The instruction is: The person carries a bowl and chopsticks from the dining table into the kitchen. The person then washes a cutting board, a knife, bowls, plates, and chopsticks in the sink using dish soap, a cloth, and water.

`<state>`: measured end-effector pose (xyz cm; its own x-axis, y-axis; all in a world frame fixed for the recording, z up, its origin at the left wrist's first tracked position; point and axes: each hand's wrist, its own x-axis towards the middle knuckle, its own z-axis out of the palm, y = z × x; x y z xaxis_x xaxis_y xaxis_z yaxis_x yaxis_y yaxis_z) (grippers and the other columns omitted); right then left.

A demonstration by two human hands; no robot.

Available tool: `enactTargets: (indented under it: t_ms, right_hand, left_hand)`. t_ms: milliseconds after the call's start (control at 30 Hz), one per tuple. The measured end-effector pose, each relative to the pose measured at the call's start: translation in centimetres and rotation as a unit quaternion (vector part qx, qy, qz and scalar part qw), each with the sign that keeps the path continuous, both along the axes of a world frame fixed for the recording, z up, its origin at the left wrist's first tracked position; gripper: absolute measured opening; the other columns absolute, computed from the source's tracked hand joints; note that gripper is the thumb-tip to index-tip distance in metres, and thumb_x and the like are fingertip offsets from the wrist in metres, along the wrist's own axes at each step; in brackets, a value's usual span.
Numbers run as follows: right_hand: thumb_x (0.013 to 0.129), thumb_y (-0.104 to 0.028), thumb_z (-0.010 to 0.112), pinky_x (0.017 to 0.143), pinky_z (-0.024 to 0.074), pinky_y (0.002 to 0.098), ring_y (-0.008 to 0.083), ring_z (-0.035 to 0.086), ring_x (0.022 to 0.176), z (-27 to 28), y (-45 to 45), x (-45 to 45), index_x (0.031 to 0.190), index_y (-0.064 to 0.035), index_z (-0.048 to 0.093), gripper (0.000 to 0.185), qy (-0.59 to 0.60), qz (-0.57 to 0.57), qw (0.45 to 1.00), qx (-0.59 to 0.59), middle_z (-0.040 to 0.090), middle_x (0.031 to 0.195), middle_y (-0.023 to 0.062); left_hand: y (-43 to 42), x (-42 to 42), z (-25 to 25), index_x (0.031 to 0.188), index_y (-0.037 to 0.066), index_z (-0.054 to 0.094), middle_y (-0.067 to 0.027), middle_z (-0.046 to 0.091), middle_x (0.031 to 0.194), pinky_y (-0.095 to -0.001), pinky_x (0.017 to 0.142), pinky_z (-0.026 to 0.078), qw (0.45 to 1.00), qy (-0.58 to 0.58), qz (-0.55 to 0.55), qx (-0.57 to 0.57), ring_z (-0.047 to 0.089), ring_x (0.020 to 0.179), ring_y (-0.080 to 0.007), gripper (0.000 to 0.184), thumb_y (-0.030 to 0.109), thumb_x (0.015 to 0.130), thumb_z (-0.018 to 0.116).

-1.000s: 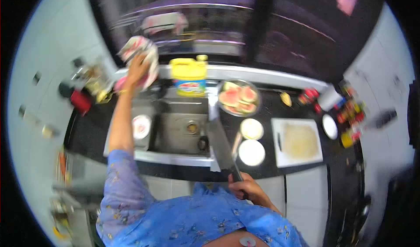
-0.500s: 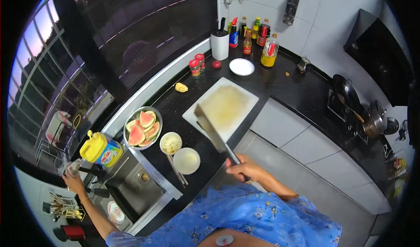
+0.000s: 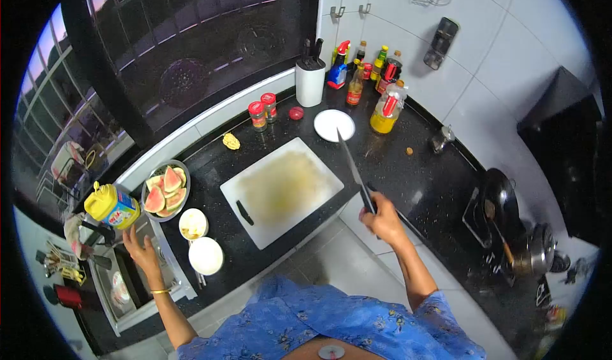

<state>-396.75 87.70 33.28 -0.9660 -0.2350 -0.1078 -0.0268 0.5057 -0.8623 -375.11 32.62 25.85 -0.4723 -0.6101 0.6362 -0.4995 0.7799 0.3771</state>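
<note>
My right hand [image 3: 382, 218] is closed around the black handle of a kitchen knife [image 3: 351, 162], a wide-bladed cleaver seen nearly edge-on. The blade points up and away over the counter, its tip near a white plate [image 3: 334, 124]. To the left lies a white cutting board [image 3: 280, 197] with a stained, wet-looking middle and a black grip slot. My left hand [image 3: 141, 250] is held over the sink [image 3: 167, 258], fingers spread and holding nothing. Close to it stands a yellow detergent jug [image 3: 111, 207]. A cloth [image 3: 75, 232] hangs by the faucet.
Watermelon pieces [image 3: 167, 188] fill a bowl beside the sink. Two white bowls [image 3: 206, 257] stand nearby with chopsticks [image 3: 201, 279]. A knife block [image 3: 310, 82], spice jars [image 3: 257, 116] and several bottles [image 3: 387, 108] line the back. The stove holds a wok [image 3: 499, 191] and pots.
The knife has swung from over the cutting board to the right, near the plate. My left hand has left the cloth at the faucet and come back toward me. The camera view has turned right.
</note>
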Motion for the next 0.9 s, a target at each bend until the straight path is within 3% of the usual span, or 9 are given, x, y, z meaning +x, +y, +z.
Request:
enactTargets:
  t_ms: [100, 167, 233, 300, 400, 600, 733, 800, 900]
  right_hand:
    - [0.073, -0.004, 0.058, 0.039, 0.0386, 0.0229, 0.0096, 0.049, 0.045, 3.5, 0.1, -6.3, 0.095, 0.0033, 0.052, 0.024, -0.042, 0.030, 0.985, -0.163, 0.053, 0.065, 0.0047]
    - [0.079, -0.010, 0.059, 0.038, 0.0388, 0.0213, 0.0086, 0.049, 0.045, 4.0, 0.0, -10.8, 0.103, 0.0031, 0.051, 0.028, -0.035, 0.045, 0.980, -0.193, 0.054, 0.066, 0.0053]
    - [0.082, -0.016, 0.059, 0.040, 0.0408, 0.0238, 0.0094, 0.050, 0.046, 3.5, 0.2, -14.9, 0.121, -0.0003, 0.046, 0.044, -0.038, 0.027, 0.988, -0.148, 0.057, 0.075, 0.0073]
    - [0.081, -0.015, 0.059, 0.040, 0.0398, 0.0257, 0.0107, 0.049, 0.046, -0.2, 0.3, -19.2, 0.122, -0.0007, 0.044, 0.046, 0.063, 0.003, 0.996, -0.061, 0.057, 0.075, 0.0076]
    - [0.079, -0.010, 0.059, 0.038, 0.0373, 0.0274, 0.0121, 0.048, 0.045, -2.8, -0.5, -23.6, 0.120, -0.0005, 0.045, 0.044, 0.078, 0.013, 0.995, -0.057, 0.057, 0.073, 0.0073]
    - [0.069, -0.007, 0.056, 0.036, 0.0357, 0.0282, 0.0142, 0.046, 0.040, 1.6, -5.3, -34.2, 0.110, 0.0007, 0.051, 0.042, 0.095, 0.012, 0.993, -0.066, 0.056, 0.066, 0.0102]
    - [0.071, -0.005, 0.056, 0.036, 0.0357, 0.0268, 0.0145, 0.049, 0.042, 3.6, -7.9, -42.1, 0.103, 0.0010, 0.051, 0.033, 0.048, 0.032, 0.996, -0.073, 0.056, 0.064, 0.0101]
    - [0.072, -0.004, 0.057, 0.035, 0.0315, 0.0250, 0.0114, 0.046, 0.041, 3.4, -8.8, -46.5, 0.103, 0.0001, 0.051, 0.032, 0.032, 0.070, 0.997, -0.027, 0.056, 0.063, 0.0071]
    - [0.074, -0.005, 0.057, 0.036, 0.0400, 0.0279, 0.0148, 0.052, 0.043, 6.1, -9.9, -48.6, 0.106, 0.0019, 0.052, 0.033, 0.026, 0.048, 0.996, 0.073, 0.058, 0.065, 0.0096]
  left_hand:
    - [4.2, -2.2, 1.9, 0.122, 0.005, 0.049, -0.0216, 0.036, 0.133, -0.0421, 0.102, 0.029, 1.000, -0.015, 0.001, 0.014, 0.036, 0.123, -0.0368, 0.050, -0.001, 0.074, 0.058]
    - [5.1, -3.4, 2.4, 0.121, 0.005, 0.049, -0.0220, 0.038, 0.131, -0.0422, 0.101, 0.029, 1.000, -0.006, -0.013, -0.002, 0.037, 0.122, -0.0368, 0.049, -0.001, 0.074, 0.058]
    - [6.0, -5.0, 2.8, 0.121, 0.005, 0.050, -0.0221, 0.038, 0.130, -0.0421, 0.101, 0.029, 1.000, 0.006, -0.021, 0.017, 0.037, 0.122, -0.0367, 0.048, -0.001, 0.074, 0.057]
    - [6.8, -6.9, 2.0, 0.120, 0.004, 0.050, -0.0222, 0.039, 0.130, -0.0421, 0.102, 0.028, 0.998, 0.023, -0.035, 0.039, 0.037, 0.121, -0.0367, 0.046, 0.000, 0.074, 0.057]
    - [8.9, -10.2, 0.0, 0.116, 0.000, 0.052, -0.0220, 0.042, 0.126, -0.0402, 0.101, 0.030, 0.996, 0.019, -0.065, 0.059, 0.040, 0.119, -0.0360, 0.043, -0.001, 0.073, 0.057]
    - [16.7, -15.4, -1.9, 0.108, 0.001, 0.054, -0.0220, 0.045, 0.121, -0.0400, 0.100, 0.031, 0.967, -0.033, -0.126, 0.220, 0.042, 0.116, -0.0369, 0.037, -0.001, 0.071, 0.059]
    - [19.1, -15.7, -3.1, 0.108, 0.001, 0.055, -0.0220, 0.044, 0.123, -0.0398, 0.098, 0.033, 0.949, -0.023, -0.118, 0.291, 0.042, 0.116, -0.0365, 0.036, 0.000, 0.072, 0.058]
    - [20.0, -15.4, -3.4, 0.107, 0.002, 0.056, -0.0206, 0.044, 0.123, -0.0380, 0.094, 0.037, 0.948, -0.034, -0.086, 0.305, 0.043, 0.115, -0.0348, 0.035, -0.001, 0.072, 0.058]
    - [20.7, -14.5, -4.7, 0.107, 0.002, 0.056, -0.0189, 0.044, 0.123, -0.0357, 0.091, 0.039, 0.937, -0.025, -0.035, 0.346, 0.044, 0.114, -0.0326, 0.035, -0.003, 0.072, 0.059]
